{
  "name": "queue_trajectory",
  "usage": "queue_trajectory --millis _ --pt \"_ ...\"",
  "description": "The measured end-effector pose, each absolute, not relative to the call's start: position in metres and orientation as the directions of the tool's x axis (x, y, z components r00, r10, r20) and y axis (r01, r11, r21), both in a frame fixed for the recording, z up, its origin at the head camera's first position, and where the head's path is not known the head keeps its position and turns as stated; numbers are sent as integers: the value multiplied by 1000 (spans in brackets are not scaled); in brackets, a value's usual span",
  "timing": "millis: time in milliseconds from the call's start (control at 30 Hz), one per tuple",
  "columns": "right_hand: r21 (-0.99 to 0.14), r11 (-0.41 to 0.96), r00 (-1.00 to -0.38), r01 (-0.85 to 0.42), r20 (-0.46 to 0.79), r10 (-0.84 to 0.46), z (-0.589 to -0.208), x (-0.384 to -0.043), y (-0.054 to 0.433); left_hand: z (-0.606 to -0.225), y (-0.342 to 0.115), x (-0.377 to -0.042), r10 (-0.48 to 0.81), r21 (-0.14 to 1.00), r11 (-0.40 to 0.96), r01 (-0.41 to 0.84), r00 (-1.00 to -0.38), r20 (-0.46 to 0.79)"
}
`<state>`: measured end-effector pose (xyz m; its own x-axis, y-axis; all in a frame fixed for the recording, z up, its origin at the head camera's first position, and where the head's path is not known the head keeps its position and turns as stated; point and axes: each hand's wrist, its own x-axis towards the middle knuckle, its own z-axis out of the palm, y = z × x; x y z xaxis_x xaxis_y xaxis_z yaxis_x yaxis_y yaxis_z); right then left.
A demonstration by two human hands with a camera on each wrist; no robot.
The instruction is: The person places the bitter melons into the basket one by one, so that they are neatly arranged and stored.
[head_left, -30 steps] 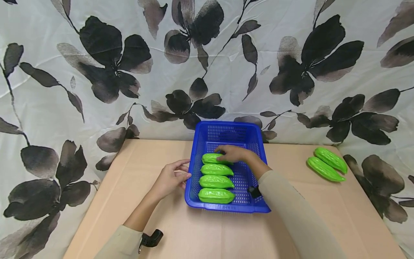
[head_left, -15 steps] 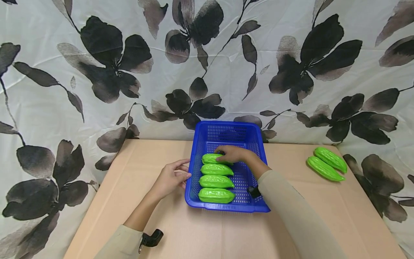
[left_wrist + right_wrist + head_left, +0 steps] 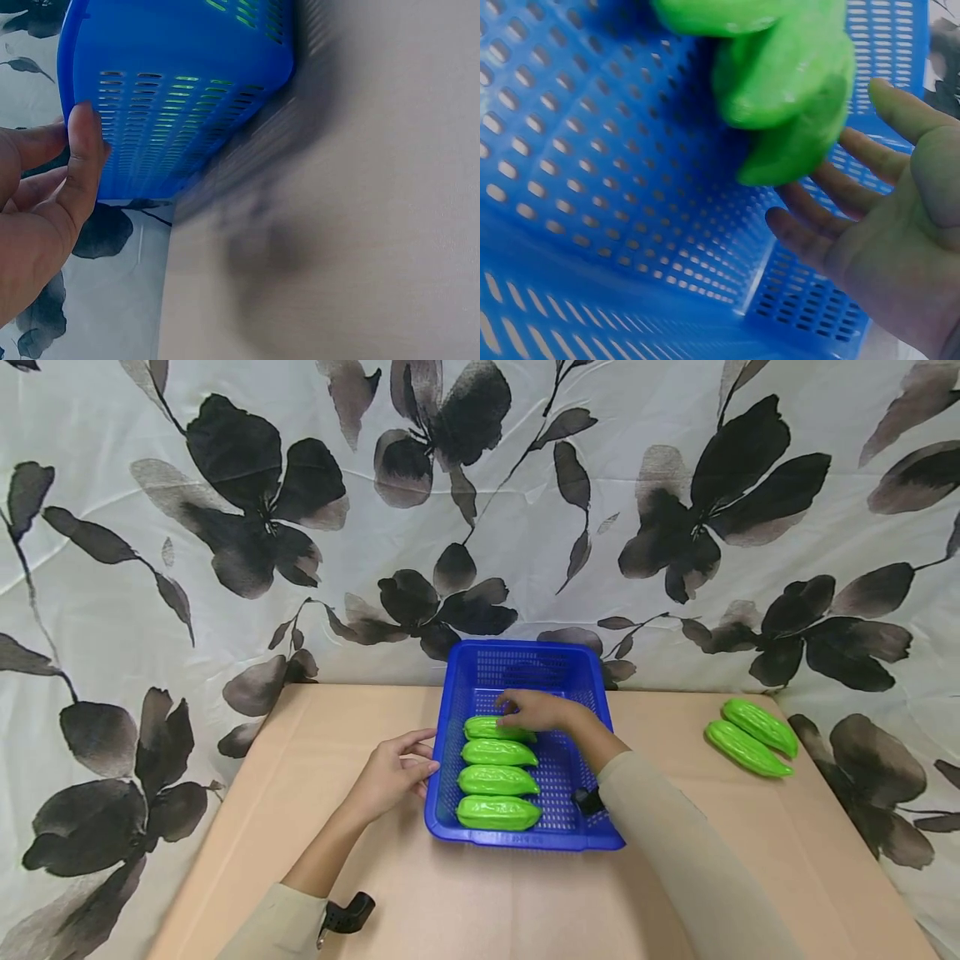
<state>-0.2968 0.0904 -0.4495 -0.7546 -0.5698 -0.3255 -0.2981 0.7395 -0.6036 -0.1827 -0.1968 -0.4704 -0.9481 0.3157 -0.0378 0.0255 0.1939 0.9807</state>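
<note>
Several shiny green ridged gourds, the farthest one [image 3: 483,727] among them, lie in a column in a blue perforated basket [image 3: 577,842]. My right hand [image 3: 536,710] reaches into the basket over that farthest gourd. In the right wrist view, the fingers of the right hand [image 3: 900,217] lie loosely beside the green gourds [image 3: 799,82], and the thumb stands apart from them. My left hand [image 3: 392,777] holds the basket's left rim. In the left wrist view, the left hand [image 3: 45,202] has its thumb and fingers against the rim and outer wall.
Two more green gourds [image 3: 750,747] lie side by side at the right of the light wooden table [image 3: 465,902]. A white cloth with dark flowers [image 3: 540,543] hangs behind the table, close to the basket's far edge.
The right hand has risen slightly from the farthest gourd, and its fingers are looser. The left hand stays at the rim. The whole head view has shifted slightly.
</note>
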Motion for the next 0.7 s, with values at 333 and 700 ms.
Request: queue_trajectory --millis 333,700 --pt "-650 700 -803 -296 -228 -551 -403 -293 106 -469 -197 -185 316 980 196 18 -948 -46" --pt "-725 597 -847 -344 -35 -530 -355 -274 145 -468 -196 -185 313 978 207 30 -949 -37"
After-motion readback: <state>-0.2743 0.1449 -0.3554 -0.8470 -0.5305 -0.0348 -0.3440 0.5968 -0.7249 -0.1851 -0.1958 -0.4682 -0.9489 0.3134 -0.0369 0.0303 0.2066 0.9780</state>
